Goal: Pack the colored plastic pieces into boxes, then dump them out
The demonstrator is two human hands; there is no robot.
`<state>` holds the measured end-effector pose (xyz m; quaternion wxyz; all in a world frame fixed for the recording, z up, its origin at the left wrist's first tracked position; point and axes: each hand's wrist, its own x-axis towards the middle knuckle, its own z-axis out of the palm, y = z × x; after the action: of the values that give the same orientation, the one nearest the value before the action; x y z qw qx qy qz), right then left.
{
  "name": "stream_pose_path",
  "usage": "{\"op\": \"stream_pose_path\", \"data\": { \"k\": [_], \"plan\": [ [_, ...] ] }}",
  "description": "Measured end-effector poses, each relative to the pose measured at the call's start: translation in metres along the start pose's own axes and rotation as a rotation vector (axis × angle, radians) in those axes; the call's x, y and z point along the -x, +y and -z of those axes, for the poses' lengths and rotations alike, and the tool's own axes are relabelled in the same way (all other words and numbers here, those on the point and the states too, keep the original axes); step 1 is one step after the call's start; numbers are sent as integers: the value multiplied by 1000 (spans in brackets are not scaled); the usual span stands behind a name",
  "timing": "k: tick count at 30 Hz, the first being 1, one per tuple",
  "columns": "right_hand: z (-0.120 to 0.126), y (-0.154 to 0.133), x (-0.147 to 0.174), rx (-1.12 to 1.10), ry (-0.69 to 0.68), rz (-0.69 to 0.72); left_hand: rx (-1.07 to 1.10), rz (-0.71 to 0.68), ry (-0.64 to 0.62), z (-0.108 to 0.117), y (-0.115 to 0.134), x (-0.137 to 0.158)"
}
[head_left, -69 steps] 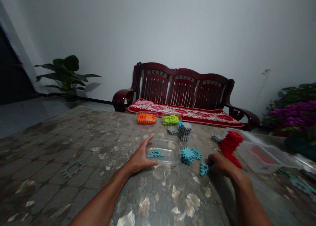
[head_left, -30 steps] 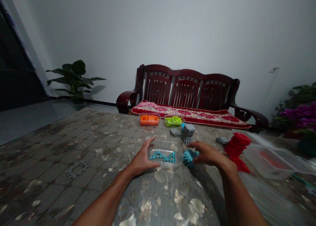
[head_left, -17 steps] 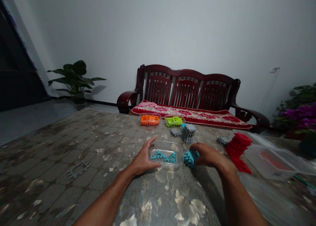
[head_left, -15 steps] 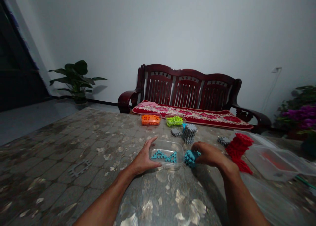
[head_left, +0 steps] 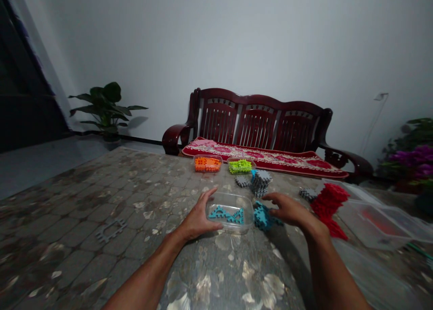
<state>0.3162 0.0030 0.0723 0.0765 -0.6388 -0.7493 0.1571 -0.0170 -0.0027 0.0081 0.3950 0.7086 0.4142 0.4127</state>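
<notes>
A clear plastic tub (head_left: pixel 233 230) stands on the table before me, with a few flat teal toothed triangle pieces (head_left: pixel 235 216) lying inside. My left hand (head_left: pixel 201 217) holds the tub by its left side, thumb along the near rim and fingers at the far side. Just right of the tub is a cluster of teal interlocking building pieces (head_left: pixel 262 216). My right hand (head_left: pixel 287 208) is curled over that cluster from the right, its fingertips at the pieces. Part of the cluster is hidden under the hand.
Tubs of orange pieces (head_left: pixel 207 164) and lime-green pieces (head_left: pixel 240 166) stand farther back. Grey pieces are stacked (head_left: pixel 261 183) behind the teal cluster. Red pieces (head_left: pixel 328 208) and an open clear box (head_left: pixel 368 231) are at right. A grey frame piece (head_left: pixel 111 230) lies left.
The teal cluster has shifted and turned under my right hand, showing more of a flat face. My right fingers have opened slightly. My left hand and the tub stay put.
</notes>
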Motion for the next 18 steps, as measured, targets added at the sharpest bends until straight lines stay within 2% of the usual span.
{"op": "stream_pose_path", "data": {
  "k": [4,10,18],
  "plan": [
    [1,-3,-4,7,33,-35,2,12,-4,0,1,0],
    [-1,-36,-5,189,96,-177,-11,8,-3,0,-1,-1],
    [-13,-59,-10,283,80,-290,-7,2,-6,-1,-2,-2]
  ]
}}
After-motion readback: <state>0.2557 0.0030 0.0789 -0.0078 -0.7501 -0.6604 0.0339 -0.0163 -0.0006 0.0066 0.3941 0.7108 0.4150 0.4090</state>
